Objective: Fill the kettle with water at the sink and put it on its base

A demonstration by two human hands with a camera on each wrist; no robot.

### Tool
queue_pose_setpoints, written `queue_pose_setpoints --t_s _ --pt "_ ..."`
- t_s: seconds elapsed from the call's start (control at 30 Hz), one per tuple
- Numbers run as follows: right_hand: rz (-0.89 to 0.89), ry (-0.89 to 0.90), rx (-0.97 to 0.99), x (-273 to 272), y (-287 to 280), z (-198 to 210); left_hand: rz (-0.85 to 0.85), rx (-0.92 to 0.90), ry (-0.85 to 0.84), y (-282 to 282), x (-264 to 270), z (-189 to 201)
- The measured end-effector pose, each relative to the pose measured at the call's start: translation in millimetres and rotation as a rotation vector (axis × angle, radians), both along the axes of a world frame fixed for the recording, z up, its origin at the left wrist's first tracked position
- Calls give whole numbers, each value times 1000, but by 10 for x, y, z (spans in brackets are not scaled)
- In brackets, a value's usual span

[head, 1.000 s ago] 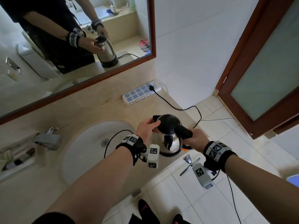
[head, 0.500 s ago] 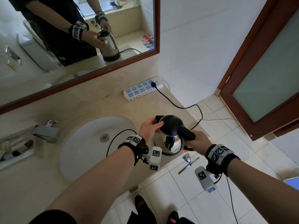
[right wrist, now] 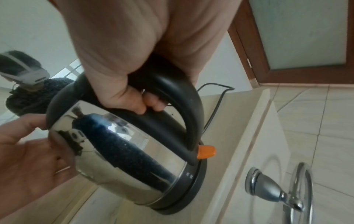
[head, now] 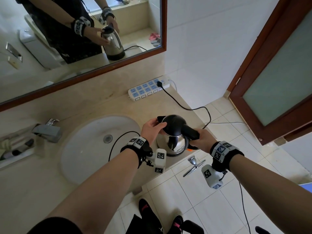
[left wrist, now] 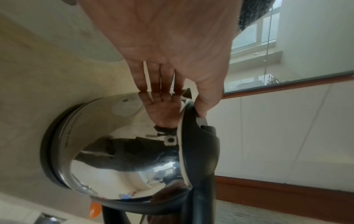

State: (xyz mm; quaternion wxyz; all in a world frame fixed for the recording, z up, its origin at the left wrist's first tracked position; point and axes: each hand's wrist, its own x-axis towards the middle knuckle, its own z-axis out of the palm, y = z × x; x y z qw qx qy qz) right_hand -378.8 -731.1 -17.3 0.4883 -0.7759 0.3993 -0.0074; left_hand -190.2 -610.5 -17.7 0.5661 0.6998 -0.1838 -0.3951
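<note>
A steel kettle [head: 175, 144] with a black lid [head: 173, 125] stands upright on its black base [right wrist: 191, 194], on the counter right of the sink [head: 81, 166]. My right hand [head: 200, 139] grips the black handle [right wrist: 172, 121], fingers curled round it [right wrist: 141, 104]. My left hand [head: 156, 128] is at the spout side. Its straight fingers [left wrist: 159, 81] touch the steel body [left wrist: 118, 159] and its thumb [left wrist: 203, 103] presses the lid's rim. An orange switch [right wrist: 206, 152] sits at the handle's foot.
The faucet [head: 47, 130] is at the sink's left. A black cord [head: 185, 107] runs from the base to a power strip [head: 148, 90] at the wall. A chrome fitting [head: 193, 163] juts below the counter edge. The mirror [head: 152, 22] hangs above and a wooden door [head: 244, 73] stands right.
Both hands stay on the kettle, which stands in the same spot on the counter. Only my head view has shifted a little.
</note>
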Motion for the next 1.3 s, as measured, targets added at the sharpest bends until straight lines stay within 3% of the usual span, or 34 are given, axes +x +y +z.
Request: queue_pose_setpoints --t_s 0.13,0.2,0.3,0.4,0.77,1.1,1.3 --pt "-82 55 -44 -157 20 -200 10 20 8 -12 -10 14" --pt "-75 192 -127 -351 73 -402 6 44 9 -16 2 14" --pt "147 452 -248 -588 224 -658 -8 78 20 -19 35 8" --pt "346 544 -320 -637 346 -757 -1 100 58 -27 47 -1" --pt "386 577 -359 -427 348 -776 5 216 -35 5 49 46" --pt "414 654 -251 -406 302 -740 36 250 8 11 1 93" --pt "433 602 -278 -459 321 -649 -26 268 -268 80 13 51"
